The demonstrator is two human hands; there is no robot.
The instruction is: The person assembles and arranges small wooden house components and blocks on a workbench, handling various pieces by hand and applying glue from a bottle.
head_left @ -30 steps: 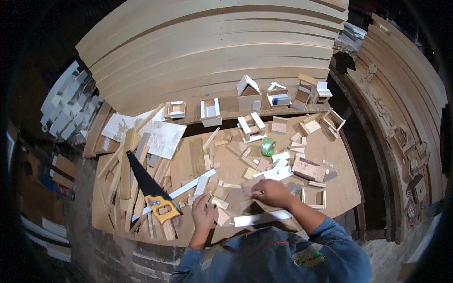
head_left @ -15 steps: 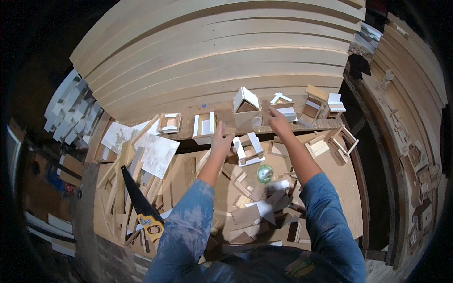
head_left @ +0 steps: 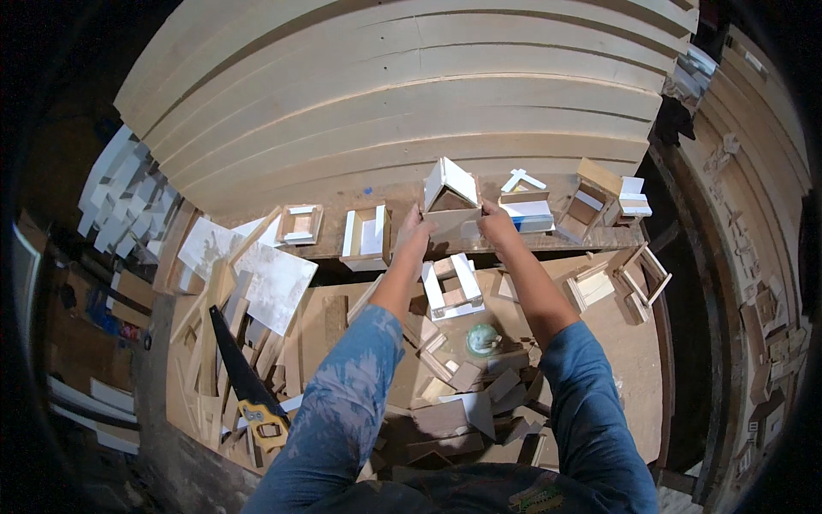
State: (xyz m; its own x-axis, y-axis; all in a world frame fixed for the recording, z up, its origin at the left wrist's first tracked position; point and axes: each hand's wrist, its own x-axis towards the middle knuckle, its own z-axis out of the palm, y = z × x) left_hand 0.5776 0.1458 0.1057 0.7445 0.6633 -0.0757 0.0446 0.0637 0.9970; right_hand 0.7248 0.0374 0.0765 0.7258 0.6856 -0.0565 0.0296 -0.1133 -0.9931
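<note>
Both hands are closing around the small house-shaped wooden model with a white pitched roof (head_left: 449,199). The left hand (head_left: 414,231) is pressing its curled fingers against the model's lower left side, and the right hand (head_left: 494,221) is gripping the lower right corner, its fingers bent against the wall. How far the fingertips wrap round the far side cannot be told. The model is being held at the front edge of the long wooden shelf (head_left: 548,244), which is running below the stacked pale planks (head_left: 411,94).

To the left of the model, an open white-lined wooden box (head_left: 366,236) and a shallow square wooden frame (head_left: 300,224) are sitting on the same shelf. To the right, a white-and-blue small box (head_left: 527,212) is standing just beside the right hand.

Below the forearms, a white-edged wooden tray (head_left: 452,287), a green round lid (head_left: 482,340) and a black-bladed handsaw with a yellow handle (head_left: 244,377) are lying on the cluttered workbench (head_left: 634,377).

Half a second ago the hands were apart, the left one lower; they have now come together on the model.
</note>
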